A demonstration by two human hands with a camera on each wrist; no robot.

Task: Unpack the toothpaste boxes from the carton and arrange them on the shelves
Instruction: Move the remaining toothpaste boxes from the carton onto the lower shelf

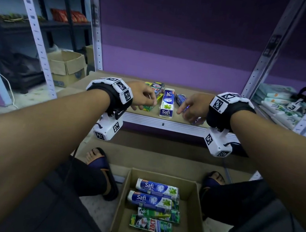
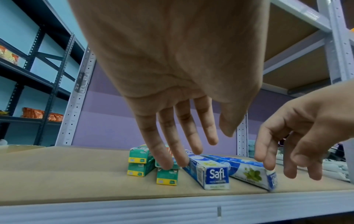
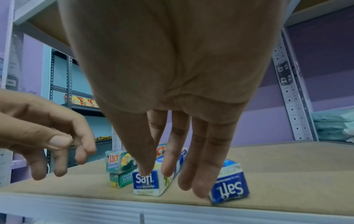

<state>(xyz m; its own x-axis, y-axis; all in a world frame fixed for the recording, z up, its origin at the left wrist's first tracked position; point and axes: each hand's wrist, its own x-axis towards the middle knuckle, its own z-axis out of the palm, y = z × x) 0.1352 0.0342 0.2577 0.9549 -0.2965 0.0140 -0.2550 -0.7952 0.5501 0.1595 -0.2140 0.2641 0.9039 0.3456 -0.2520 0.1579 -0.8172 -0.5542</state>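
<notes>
Left hand (image 2: 172, 72): grip spread, fingers straight and pointing down, tips on top of the right-hand stack of green boxes (image 2: 166, 175); pinching nothing. Right hand (image 3: 172, 68): grip also spread, fingers hanging over the angled Safi box (image 3: 229, 186). From the left wrist view one fingertip seems to touch its top edge; no closed hold on it.

On the shelf (image 1: 167, 120): two two-high green stacks, the left stack (image 2: 140, 163) beside the one under the fingers. Next comes an upright Safi box (image 1: 167, 103) running front to back, then the angled Safi box, skewed and tipped on an edge near the shelf lip. The carton (image 1: 190, 215) on the floor holds four more boxes (image 1: 155, 202).

Risks, judged:
- The angled box sits close to the front edge, so a sideways nudge from the right fingers could push it off the shelf.
- The green stacks are small and light; a drag from the left fingertips could shear the top box off.
- Squaring one Safi box could knock its neighbour out of line.
</notes>
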